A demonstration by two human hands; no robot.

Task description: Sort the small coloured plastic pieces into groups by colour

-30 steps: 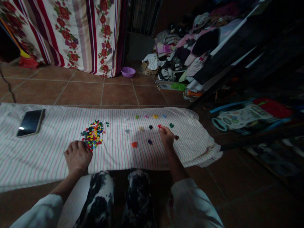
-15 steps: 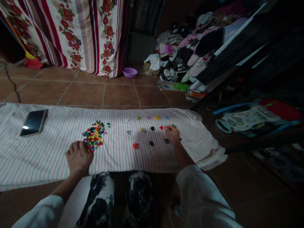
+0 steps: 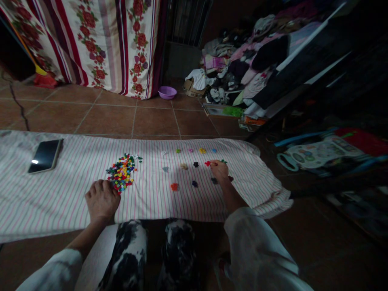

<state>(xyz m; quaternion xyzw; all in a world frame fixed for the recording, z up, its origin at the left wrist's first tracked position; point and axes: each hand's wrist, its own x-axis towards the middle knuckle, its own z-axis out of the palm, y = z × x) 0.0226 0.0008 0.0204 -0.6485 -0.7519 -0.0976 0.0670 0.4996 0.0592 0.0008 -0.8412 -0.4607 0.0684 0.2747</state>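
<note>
My left hand (image 3: pixel 102 201) lies palm down on the striped cloth, its fingers slightly spread, at the near edge of a heap of tiny coloured pieces (image 3: pixel 123 173). On the right, my right hand (image 3: pixel 220 169) has its thumb and forefinger pinched at a small red cluster (image 3: pixel 207 163); a small red piece seems to be at the fingertips. Around it lie little single-colour groups: black (image 3: pixel 195 164), beige (image 3: pixel 183 166), yellow (image 3: pixel 202 150), light blue (image 3: pixel 214 150), dark green (image 3: pixel 224 161), navy (image 3: pixel 194 184), orange (image 3: pixel 174 186) and dark grey (image 3: pixel 214 180). A brown group (image 3: pixel 230 178) is partly hidden by my right wrist.
A phone (image 3: pixel 45 156) lies at the left on the striped cloth (image 3: pixel 151 202). Beyond the low table are a purple basin (image 3: pixel 167 92), a red broom or dustpan (image 3: pixel 45 80) and a floral curtain (image 3: pixel 112 48). Clothes (image 3: pixel 242 60) are heaped at the back right.
The view has shifted slightly. My right fingertips have come closer to the red cluster, which now looks a little larger. My left hand stays beside the heap.
</note>
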